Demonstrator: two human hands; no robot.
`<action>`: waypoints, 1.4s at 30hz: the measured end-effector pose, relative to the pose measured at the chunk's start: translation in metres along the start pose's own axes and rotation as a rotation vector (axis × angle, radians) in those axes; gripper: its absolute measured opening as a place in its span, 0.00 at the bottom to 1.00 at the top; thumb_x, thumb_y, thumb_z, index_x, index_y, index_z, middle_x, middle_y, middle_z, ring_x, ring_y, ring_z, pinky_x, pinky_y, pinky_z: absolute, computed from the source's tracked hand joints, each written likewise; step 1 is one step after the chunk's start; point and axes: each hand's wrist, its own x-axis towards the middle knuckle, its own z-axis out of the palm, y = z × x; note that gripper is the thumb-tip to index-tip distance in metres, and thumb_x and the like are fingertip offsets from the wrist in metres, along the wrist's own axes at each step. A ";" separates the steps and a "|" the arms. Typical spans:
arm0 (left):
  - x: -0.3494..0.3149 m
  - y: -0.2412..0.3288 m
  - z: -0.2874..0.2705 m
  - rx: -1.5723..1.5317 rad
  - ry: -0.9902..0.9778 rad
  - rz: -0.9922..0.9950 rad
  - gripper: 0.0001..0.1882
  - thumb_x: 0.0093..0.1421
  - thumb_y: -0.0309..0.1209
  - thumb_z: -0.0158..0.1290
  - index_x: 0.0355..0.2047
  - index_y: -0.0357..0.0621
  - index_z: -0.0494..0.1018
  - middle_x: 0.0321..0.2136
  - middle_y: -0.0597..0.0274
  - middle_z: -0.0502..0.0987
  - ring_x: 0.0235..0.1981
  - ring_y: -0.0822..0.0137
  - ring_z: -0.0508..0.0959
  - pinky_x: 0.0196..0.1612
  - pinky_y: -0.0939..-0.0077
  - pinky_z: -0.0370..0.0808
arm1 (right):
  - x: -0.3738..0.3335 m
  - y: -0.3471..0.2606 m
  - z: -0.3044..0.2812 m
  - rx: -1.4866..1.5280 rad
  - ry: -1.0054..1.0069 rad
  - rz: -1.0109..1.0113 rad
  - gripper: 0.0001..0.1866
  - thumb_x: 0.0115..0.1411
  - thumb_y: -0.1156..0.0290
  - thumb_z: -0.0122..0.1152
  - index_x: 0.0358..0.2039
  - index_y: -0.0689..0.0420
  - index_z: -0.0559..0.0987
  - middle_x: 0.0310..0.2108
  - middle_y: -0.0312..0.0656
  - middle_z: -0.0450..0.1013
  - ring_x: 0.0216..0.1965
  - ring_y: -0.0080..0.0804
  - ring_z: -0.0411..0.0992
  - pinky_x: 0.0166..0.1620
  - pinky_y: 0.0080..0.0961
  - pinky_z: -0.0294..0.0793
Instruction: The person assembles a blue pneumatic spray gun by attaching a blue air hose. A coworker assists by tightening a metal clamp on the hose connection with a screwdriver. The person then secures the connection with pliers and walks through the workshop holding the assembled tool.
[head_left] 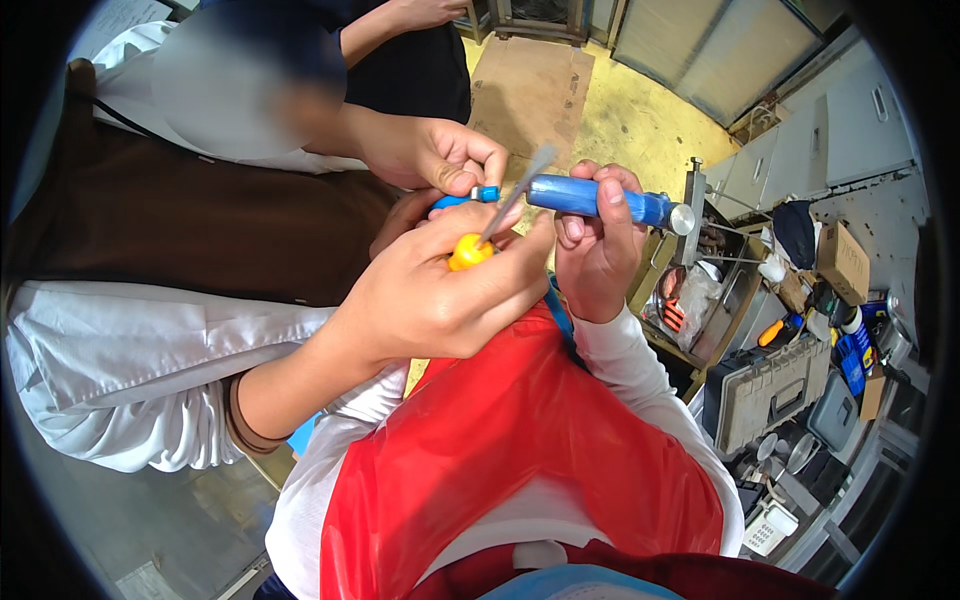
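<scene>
My right hand (605, 240), in a white sleeve, is closed around a blue cylinder (565, 194) with a round silver end; it is held up level. My left sleeve (370, 400) runs up behind a co-worker's arm, which hides my left hand. That co-worker's right hand (430, 290) grips a yellow-handled screwdriver (470, 252), its blurred shaft pointing up toward the blue cylinder. The co-worker's left hand (430, 150) pinches a small blue piece with a silver band (485, 193). Some skin below it is partly covered, and I cannot tell whose it is.
The co-worker, in a brown apron (200, 230), stands close on my left. To the right are an open drawer (735, 310) with bagged items, a grey toolbox (775, 395), a cardboard box (843, 262) and cluttered tools. Cardboard (530, 90) lies on the yellow floor.
</scene>
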 end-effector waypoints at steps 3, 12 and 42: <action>0.010 0.010 0.004 -0.349 0.044 -0.168 0.08 0.55 0.21 0.59 0.36 0.32 0.78 0.45 0.59 0.76 0.45 0.68 0.78 0.55 0.72 0.79 | -0.001 -0.004 0.000 -0.024 0.006 0.004 0.10 0.69 0.67 0.62 0.45 0.57 0.74 0.44 0.48 0.77 0.24 0.20 0.68 0.28 0.16 0.69; 0.031 -0.003 -0.007 -0.188 0.003 0.092 0.10 0.47 0.25 0.59 0.32 0.41 0.77 0.38 0.63 0.75 0.39 0.68 0.79 0.51 0.74 0.79 | -0.007 -0.005 0.001 -0.091 0.023 -0.004 0.11 0.67 0.67 0.64 0.45 0.57 0.74 0.45 0.49 0.76 0.33 0.23 0.72 0.38 0.20 0.74; 0.075 0.024 -0.013 -0.301 -0.248 0.042 0.09 0.51 0.34 0.60 0.34 0.50 0.80 0.20 0.64 0.77 0.34 0.59 0.80 0.43 0.63 0.71 | -0.016 0.003 0.006 -0.352 0.152 -0.273 0.10 0.69 0.67 0.61 0.45 0.56 0.73 0.42 0.48 0.77 0.34 0.25 0.71 0.38 0.25 0.72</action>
